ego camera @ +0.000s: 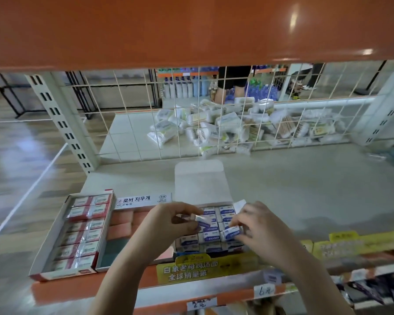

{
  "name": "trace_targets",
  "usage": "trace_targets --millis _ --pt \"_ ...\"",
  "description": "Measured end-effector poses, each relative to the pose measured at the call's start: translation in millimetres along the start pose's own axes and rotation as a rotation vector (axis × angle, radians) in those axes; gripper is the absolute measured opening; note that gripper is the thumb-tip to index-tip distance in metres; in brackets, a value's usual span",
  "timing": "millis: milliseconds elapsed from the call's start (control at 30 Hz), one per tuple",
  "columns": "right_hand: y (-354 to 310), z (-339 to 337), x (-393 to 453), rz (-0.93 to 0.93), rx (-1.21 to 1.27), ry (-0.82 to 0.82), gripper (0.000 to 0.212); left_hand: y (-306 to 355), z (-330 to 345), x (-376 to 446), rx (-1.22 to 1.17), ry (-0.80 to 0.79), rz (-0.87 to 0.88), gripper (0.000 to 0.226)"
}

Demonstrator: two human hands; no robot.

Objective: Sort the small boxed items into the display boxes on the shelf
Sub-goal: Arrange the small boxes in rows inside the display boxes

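Note:
An open display box (200,185) with its white lid flap raised stands on the shelf, filled with several small blue-and-white boxed erasers (210,237). My left hand (168,223) pinches one small blue-and-white eraser box (200,220) above the display box. My right hand (262,226) grips another such eraser box (231,233), tilted, over the right side of the rows. To the left stand a display box of pink and teal erasers (123,221) and a red-and-white display box (77,235) full of wrapped items.
A grey shelf board (305,189) stretches to the right and back, ending at a wire grid panel (191,110). An orange shelf (191,30) hangs overhead. Yellow tags and price labels (263,289) line the front edge. Beyond the grid, packets lie heaped and a person stands.

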State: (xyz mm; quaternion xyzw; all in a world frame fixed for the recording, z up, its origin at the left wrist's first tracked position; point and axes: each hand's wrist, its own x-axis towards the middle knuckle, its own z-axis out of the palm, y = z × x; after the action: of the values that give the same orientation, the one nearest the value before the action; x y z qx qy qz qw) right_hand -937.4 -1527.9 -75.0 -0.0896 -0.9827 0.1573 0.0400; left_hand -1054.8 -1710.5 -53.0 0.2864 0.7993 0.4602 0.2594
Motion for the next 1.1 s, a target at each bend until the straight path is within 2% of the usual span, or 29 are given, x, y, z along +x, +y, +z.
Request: trace_targets --millis 100,267,567,767,967,1100 --pt "-1 2 0 0.01 -0.014 0.02 0.02 0 0 -1 0.03 -0.058 0.023 0.025" --pt "0 7 -1 0.02 -0.05 0.027 0.017 2 5 -1 0.081 -0.039 0.06 0.023" --pt "6 3 -1 -0.006 0.015 0.015 0.025 3 22 2 0.405 -0.042 0.194 0.017" --pt "18 -9 -5 0.093 0.113 0.119 0.022 1 35 1 0.525 -0.041 0.228 0.02" --pt "22 -7 -7 0.202 0.2 0.179 0.034 5 44 1 0.598 -0.068 0.218 0.026" --pt "22 -4 -8 0.223 0.252 0.175 0.035 5 41 1 0.631 -0.093 0.196 0.027"
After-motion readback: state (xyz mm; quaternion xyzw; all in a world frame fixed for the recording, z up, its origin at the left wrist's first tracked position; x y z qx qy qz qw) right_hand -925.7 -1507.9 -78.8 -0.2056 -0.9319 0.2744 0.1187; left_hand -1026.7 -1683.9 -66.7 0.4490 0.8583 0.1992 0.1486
